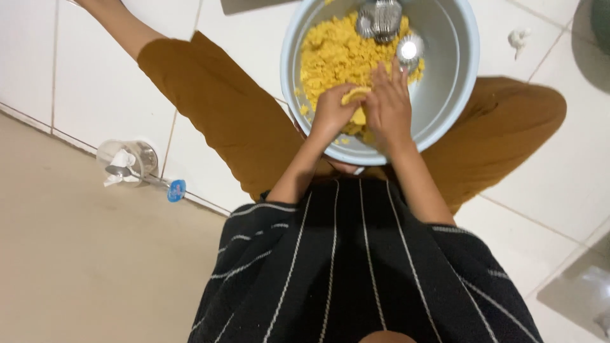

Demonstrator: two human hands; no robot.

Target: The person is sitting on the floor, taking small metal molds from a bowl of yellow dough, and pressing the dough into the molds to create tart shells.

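Both hands are working inside the pale blue bowl, which is sitting on the white tiled floor between the person's legs in mustard trousers. Left hand and right hand are pressed together at the bowl's 6 o'clock, closing around one piece of yellow dough; the fingers are wrapping it, so only its top edge is showing. The loose crumbly yellow dough is filling the bowl from centre out to 10 o'clock. Fluted metal moulds are lying at the bowl's 12 o'clock, with one small round mould just beside the right hand's fingertips. Well apart, at 9 o'clock of the view, a clear glass jar is lying on its side by a spoon with a blue handle end.
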